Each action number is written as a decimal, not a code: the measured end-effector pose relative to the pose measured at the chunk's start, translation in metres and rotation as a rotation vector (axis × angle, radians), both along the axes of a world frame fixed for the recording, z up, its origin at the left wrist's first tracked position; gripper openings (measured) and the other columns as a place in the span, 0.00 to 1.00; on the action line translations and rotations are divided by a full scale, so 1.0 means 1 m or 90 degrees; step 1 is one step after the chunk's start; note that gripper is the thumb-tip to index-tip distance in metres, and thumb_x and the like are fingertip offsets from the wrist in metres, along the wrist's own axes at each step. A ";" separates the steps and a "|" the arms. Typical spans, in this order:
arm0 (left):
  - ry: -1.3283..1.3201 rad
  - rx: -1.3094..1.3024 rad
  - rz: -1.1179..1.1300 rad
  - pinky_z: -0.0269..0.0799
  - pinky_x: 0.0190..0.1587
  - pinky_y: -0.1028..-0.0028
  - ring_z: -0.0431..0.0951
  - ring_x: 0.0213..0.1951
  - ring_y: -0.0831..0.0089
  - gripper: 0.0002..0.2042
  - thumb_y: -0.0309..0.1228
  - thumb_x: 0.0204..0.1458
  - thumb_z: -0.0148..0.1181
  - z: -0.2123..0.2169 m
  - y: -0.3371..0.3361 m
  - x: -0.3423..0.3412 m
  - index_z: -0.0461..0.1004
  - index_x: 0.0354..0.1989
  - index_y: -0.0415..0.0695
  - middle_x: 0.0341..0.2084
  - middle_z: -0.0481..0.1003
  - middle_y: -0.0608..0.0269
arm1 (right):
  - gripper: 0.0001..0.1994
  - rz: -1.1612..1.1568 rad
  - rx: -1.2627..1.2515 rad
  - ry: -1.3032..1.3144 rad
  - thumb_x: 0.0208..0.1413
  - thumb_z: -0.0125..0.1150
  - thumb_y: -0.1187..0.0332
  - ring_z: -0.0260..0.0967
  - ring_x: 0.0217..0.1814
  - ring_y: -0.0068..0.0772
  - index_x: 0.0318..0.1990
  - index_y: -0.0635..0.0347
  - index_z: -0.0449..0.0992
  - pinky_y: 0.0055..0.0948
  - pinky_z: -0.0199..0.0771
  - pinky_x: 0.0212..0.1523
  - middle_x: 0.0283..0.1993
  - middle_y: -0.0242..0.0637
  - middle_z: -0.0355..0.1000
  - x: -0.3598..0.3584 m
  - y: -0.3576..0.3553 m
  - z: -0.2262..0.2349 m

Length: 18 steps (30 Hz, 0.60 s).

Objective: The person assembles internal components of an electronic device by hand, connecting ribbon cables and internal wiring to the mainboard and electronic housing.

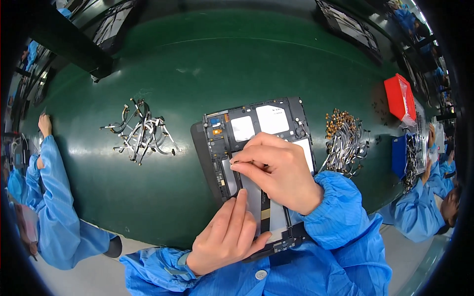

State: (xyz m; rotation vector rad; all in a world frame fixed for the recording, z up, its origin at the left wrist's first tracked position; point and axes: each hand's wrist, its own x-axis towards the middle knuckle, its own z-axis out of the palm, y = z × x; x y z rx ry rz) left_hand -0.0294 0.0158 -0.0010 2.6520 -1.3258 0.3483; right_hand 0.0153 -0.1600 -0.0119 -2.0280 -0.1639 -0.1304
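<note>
Working the left-hand side of the opened flat device (254,195), you have it right in front of you on the green table (182,64), long side running near to far, slightly askew. Likely placed so both hands reach its inside without stretching.

Your left hand (224,236) lies over the near left part: fingers together, tips down on the inner frame, thumb spread off toward the near end. Probably steadying the device, perhaps keeping something thin flat.

Your right hand (276,170) comes across from the right, thumb and forefinger tips pressed together just above the left-hand strip. Whether a cable end sits in that pinch, I cannot tell; the tips cover it. A precise grip, suited to small parts.

Loose cable heap (143,133) off to the left; denser cable bundle (344,145), coppery ends mostly far, on the right. Both well within reach, apparently kept apart on purpose.

The device: black frame, silver panels, two white panels at the far end, small blue piece (214,121) and orange piece (217,131) at the far left corner, tan strip (265,213) near the middle. A dark slab shows along its left edge.
</note>
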 end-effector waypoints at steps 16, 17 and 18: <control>0.006 -0.003 0.006 0.73 0.50 0.76 0.78 0.45 0.66 0.21 0.50 0.54 0.54 -0.002 0.000 0.004 0.75 0.28 0.41 0.43 0.79 0.50 | 0.16 -0.061 -0.087 0.023 0.47 0.65 0.79 0.71 0.29 0.29 0.46 0.63 0.76 0.24 0.72 0.28 0.37 0.37 0.73 -0.007 0.009 0.009; -0.002 -0.002 0.008 0.73 0.50 0.76 0.78 0.45 0.66 0.21 0.50 0.54 0.54 0.000 0.000 0.004 0.75 0.28 0.41 0.43 0.79 0.50 | 0.16 -0.059 -0.087 0.015 0.47 0.65 0.79 0.71 0.29 0.29 0.46 0.63 0.76 0.24 0.72 0.28 0.37 0.37 0.73 -0.013 0.008 0.010; -0.006 -0.009 0.000 0.73 0.50 0.76 0.78 0.45 0.65 0.21 0.50 0.55 0.54 0.002 0.000 0.004 0.74 0.28 0.41 0.44 0.79 0.49 | 0.15 0.021 -0.171 -0.079 0.47 0.61 0.77 0.70 0.35 0.34 0.45 0.66 0.74 0.28 0.72 0.34 0.40 0.40 0.70 -0.020 0.005 0.009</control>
